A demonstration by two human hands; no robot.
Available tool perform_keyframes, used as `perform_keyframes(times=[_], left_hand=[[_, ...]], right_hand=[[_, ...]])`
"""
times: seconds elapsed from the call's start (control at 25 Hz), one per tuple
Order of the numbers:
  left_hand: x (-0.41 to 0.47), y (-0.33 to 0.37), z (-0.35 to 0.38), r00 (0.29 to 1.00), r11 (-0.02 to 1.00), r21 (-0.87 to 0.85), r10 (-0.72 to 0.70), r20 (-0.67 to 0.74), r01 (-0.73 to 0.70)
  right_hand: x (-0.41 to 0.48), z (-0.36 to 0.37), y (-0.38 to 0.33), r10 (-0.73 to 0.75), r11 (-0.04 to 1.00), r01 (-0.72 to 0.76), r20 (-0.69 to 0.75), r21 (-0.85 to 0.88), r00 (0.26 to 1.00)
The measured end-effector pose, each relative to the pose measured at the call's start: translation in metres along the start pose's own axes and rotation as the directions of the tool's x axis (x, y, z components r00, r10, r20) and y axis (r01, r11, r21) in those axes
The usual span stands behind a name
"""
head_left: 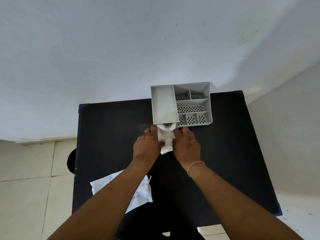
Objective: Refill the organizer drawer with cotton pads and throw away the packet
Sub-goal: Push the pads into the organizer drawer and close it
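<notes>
Nearest the lens: two bare forearms entering from the bottom edge, converging at frame centre. Left hand (147, 144) and right hand (186, 144) pressed together around a white bundle of cotton pads (166, 138), fingers clamped on its two sides, evidently to keep the stack compact for a narrow opening. Bundle's far end at the front of the grey organizer (181, 104), at the mouth of the drawer (167, 125) under the long left compartment; how deep inside cannot be told. Pink band on the right wrist. Organizer at the desk's (225, 153) far edge, upper centre, against the wall, probably braced there against pushing. Packet (143, 193) lying flat on the desk at lower left, partly under the left forearm, apparently set aside pending disposal. Judgement: loading step under way; packet disposal outstanding.
</notes>
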State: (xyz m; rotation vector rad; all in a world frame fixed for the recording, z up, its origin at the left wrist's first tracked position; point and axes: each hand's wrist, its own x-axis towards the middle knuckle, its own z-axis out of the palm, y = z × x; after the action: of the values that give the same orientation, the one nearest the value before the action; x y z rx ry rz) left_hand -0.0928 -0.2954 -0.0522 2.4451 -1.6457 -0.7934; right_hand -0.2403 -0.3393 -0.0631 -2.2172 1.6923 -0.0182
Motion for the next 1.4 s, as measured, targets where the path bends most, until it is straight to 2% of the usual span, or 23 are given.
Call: perform_keyframes(times=[0.08,0.2,0.28,0.4,0.48,0.52,0.56,0.6,0.64,0.68,0.76,0.84,0.92,1.04,1.08,1.24,1.28,1.4], left_hand=[[-0.001,-0.006,0.002,1.0,1.0,-0.019,-0.009,-0.021,0.009],[-0.003,-0.009,0.003,0.996,0.98,0.178,0.091,-0.009,-0.088],[0.002,-0.005,0.001,0.99,0.952,0.274,0.135,0.031,-0.138],[0.009,0.004,-0.009,0.994,0.968,0.227,0.093,0.065,-0.105],[0.007,0.004,-0.017,0.992,0.978,0.181,0.116,-0.048,-0.106],[0.003,0.003,-0.019,0.974,0.974,0.18,0.168,-0.149,-0.141],[-0.001,0.0,-0.02,0.944,0.958,0.21,0.242,-0.223,-0.196],[-0.003,-0.002,-0.018,0.913,0.931,0.263,0.32,-0.254,-0.253],[-0.005,-0.003,-0.017,0.886,0.889,0.334,0.4,-0.234,-0.313],[-0.005,-0.004,-0.015,0.894,0.851,0.389,0.429,-0.132,-0.351],[-0.004,-0.003,-0.011,0.931,0.826,0.441,0.36,0.066,-0.351],[0.001,-0.001,-0.011,0.944,0.834,0.443,0.275,0.18,-0.328],[0.003,0.003,-0.015,0.943,0.837,0.439,0.259,0.208,-0.326],[0.001,0.009,-0.019,0.942,0.827,0.456,0.32,0.1,-0.329],[0.001,0.009,-0.016,0.939,0.826,0.456,0.337,0.071,-0.331],[0.004,0.009,-0.004,0.947,0.848,0.423,0.265,0.183,-0.32],[0.004,0.01,-0.004,0.95,0.855,0.418,0.248,0.187,-0.306],[0.0,0.013,-0.004,0.952,0.867,0.393,0.266,0.151,-0.305]], right_hand=[[-0.003,0.003,0.003,0.05,0.999,-0.049,-0.024,0.021,0.998],[-0.002,0.003,0.005,0.019,0.999,-0.02,-0.022,-0.029,1.0],[0.005,0.0,0.004,-0.011,0.997,0.013,0.028,-0.073,1.0],[0.008,-0.007,0.001,0.022,0.999,-0.02,0.045,-0.042,0.999],[0.003,-0.015,-0.001,0.036,0.999,-0.037,-0.092,-0.009,0.995],[-0.002,-0.02,-0.002,-0.009,0.999,0.005,-0.147,-0.032,0.989],[-0.006,-0.022,-0.002,-0.103,0.993,0.092,-0.153,-0.078,0.983],[-0.01,-0.022,-0.002,-0.21,0.972,0.196,-0.098,-0.132,0.973],[-0.012,-0.022,-0.002,-0.284,0.944,0.279,-0.001,-0.177,0.959],[-0.012,-0.02,-0.003,-0.296,0.923,0.315,0.115,-0.222,0.948],[-0.006,-0.015,-0.004,-0.228,0.899,0.315,0.288,-0.305,0.93],[0.001,-0.014,-0.007,-0.151,0.906,0.28,0.374,-0.318,0.915],[0.004,-0.02,-0.014,-0.1,0.947,0.204,0.374,-0.248,0.922],[0.001,-0.029,-0.022,-0.092,0.974,0.13,0.2,-0.187,0.976],[0.0,-0.029,-0.023,-0.091,0.973,0.128,0.193,-0.19,0.977],[0.008,-0.023,-0.018,-0.068,0.979,0.143,0.43,-0.143,0.9],[0.011,-0.022,-0.016,-0.091,0.981,0.157,0.432,-0.118,0.897],[0.015,-0.025,-0.015,-0.145,0.975,0.181,0.245,-0.131,0.959]])
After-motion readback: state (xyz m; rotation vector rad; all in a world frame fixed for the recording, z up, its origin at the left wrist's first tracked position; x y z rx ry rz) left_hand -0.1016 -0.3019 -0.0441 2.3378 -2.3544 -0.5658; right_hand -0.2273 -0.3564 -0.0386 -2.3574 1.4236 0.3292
